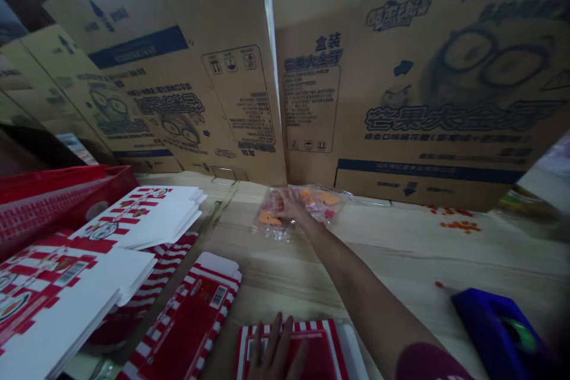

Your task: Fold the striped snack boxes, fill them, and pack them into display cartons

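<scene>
My left hand [276, 349] lies with fingers stretched out on a red-and-white striped flat carton [312, 351] at the bottom middle. My right hand [288, 204] reaches far forward across the table. It is over a clear plastic packet [269, 218] with orange and red pieces inside, touching or just above it. Motion smears its fingers, so their grip does not show. Just right of this hand lies another clear packet [327, 198] with similar contents. Left of my left hand is a stack of red-and-white striped cartons [189, 323].
Large printed cardboard boxes [222, 24] wall off the table's back. White-and-red folded cartons [111, 273] pile up at left, beside a red basket [120, 187]. A blue tape dispenser-like holder [485, 309] stands at right. Small orange bits [461, 225] lie at the back right.
</scene>
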`<state>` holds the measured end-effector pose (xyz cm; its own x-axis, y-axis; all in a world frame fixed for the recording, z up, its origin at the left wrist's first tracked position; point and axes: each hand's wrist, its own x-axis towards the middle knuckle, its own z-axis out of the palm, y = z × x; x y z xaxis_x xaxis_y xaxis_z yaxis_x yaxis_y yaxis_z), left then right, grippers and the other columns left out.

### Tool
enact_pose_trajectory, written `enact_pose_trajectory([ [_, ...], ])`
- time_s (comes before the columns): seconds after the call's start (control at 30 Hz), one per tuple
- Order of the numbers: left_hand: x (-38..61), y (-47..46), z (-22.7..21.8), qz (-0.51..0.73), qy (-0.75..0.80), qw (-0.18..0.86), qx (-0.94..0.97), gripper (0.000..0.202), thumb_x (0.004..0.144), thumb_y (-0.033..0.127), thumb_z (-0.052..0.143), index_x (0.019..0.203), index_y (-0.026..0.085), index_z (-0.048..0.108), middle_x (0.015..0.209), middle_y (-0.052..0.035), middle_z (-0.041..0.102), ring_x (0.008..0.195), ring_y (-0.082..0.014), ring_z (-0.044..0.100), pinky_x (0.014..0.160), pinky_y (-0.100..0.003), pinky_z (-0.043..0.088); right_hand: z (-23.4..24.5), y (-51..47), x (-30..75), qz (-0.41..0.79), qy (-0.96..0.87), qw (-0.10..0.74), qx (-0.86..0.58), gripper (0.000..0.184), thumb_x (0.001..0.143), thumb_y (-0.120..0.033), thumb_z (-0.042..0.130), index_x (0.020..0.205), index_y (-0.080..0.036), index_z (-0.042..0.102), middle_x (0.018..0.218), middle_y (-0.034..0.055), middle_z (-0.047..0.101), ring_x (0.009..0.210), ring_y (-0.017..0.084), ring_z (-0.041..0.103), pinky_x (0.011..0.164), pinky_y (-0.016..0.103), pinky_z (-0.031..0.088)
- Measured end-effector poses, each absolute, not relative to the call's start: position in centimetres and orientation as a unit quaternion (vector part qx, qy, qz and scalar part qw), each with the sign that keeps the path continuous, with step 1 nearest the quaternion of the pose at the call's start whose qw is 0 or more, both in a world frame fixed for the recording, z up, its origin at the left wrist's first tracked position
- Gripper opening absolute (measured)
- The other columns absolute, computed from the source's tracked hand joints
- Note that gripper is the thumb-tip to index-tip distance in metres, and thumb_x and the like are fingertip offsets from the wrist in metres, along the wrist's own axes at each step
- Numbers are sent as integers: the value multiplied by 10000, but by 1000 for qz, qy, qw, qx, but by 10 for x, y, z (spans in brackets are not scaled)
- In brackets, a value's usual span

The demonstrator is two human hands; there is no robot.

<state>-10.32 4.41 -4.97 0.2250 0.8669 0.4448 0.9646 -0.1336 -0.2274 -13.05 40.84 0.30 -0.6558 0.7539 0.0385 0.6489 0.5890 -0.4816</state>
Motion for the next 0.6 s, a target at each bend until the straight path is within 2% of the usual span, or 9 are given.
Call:
enact_pose_trajectory([
  [0.1, -112, 55, -43, -89, -547, 255, -793, 612, 825, 503, 607, 1383, 298, 463, 1351, -118, 565, 1451, -349, 145, 1144, -627, -9, -7, 420, -115, 202, -885, 67, -414, 1045, 657, -575, 746, 1503, -228, 242, 1576, 179, 140, 1433, 443, 30, 1076, 680, 19],
  [0.2, -115, 51, -41, -75, -529, 242, -810, 661, 827, 570, 566, 1412, 296, 422, 1368, -132, 542, 1439, -368, 168, 1125, -645, -34, -12, 416, -86, 187, -899, 27, -395, 1068, 669, -636, 704, 1516, -229, 196, 1586, 169, 86, 1441, 424, 10, 1095, 650, 18],
  [0.27, -113, 44, -47, -62, -546, 235, -802, 654, 849, 532, 557, 1436, 308, 375, 1374, -137, 533, 1416, -353, 247, 1128, -633, -32, -10, 407, -62, 185, -914, 11, -362, 1091, 668, -669, 680, 1521, -226, 162, 1588, 171, 60, 1446, 409, -6, 1101, 640, 21],
  [0.37, -106, 32, -63, -34, -582, 221, -781, 701, 856, 392, 596, 1476, 305, 282, 1354, -148, 549, 1341, -325, 396, 1139, -594, -53, -1, 387, -17, 194, -936, -3, -294, 1072, 668, -667, 678, 1518, -274, 156, 1592, 143, 81, 1451, 388, -22, 1102, 639, 12],
  [0.43, -99, 22, -73, -27, -611, 191, -768, 795, 824, 352, 633, 1497, 298, 213, 1359, -166, 541, 1297, -341, 453, 1130, -604, -62, 10, 372, 15, 216, -945, -9, -244, 995, 663, -625, 709, 1492, -332, 243, 1590, 97, 138, 1456, 368, 11, 1112, 622, 8],
  [0.5, -92, 11, -76, -17, -646, 137, -751, 859, 790, 322, 662, 1502, 313, 181, 1404, -176, 496, 1309, -371, 436, 1126, -626, -26, 22, 359, 46, 263, -942, -16, -205, 882, 643, -567, 755, 1423, -362, 398, 1573, 53, 225, 1456, 340, 83, 1138, 567, 59],
  [0.6, -80, -7, -65, 13, -683, 55, -728, 854, 751, 234, 676, 1478, 356, 245, 1483, -154, 398, 1374, -396, 332, 1127, -634, 67, 36, 341, 84, 351, -914, -12, -204, 509, 695, -505, 735, 1156, -296, 680, 1397, 46, 518, 1368, 298, 346, 1117, 430, 248],
])
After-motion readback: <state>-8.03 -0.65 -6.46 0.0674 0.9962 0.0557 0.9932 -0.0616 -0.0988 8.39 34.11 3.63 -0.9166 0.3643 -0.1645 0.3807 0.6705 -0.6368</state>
